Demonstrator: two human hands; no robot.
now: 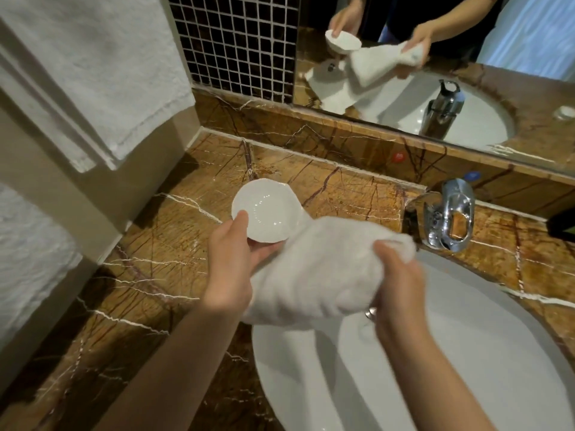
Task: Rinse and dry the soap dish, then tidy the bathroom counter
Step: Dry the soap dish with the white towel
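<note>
A small white soap dish [267,209] with a scalloped rim is held above the brown marble counter [174,231], its hollow facing up. My left hand [231,262] grips its near edge, thumb on the rim. A white hand towel [314,272] hangs bunched between both hands, one end under the dish. My right hand [396,284] clutches the towel's other end over the left part of the white basin [435,368].
A chrome tap [448,216] stands at the back of the basin, with red and blue dots on the ledge behind it. A mirror [435,66] and dark mosaic tiles [236,42] rise behind. White towels [93,66] hang at the left.
</note>
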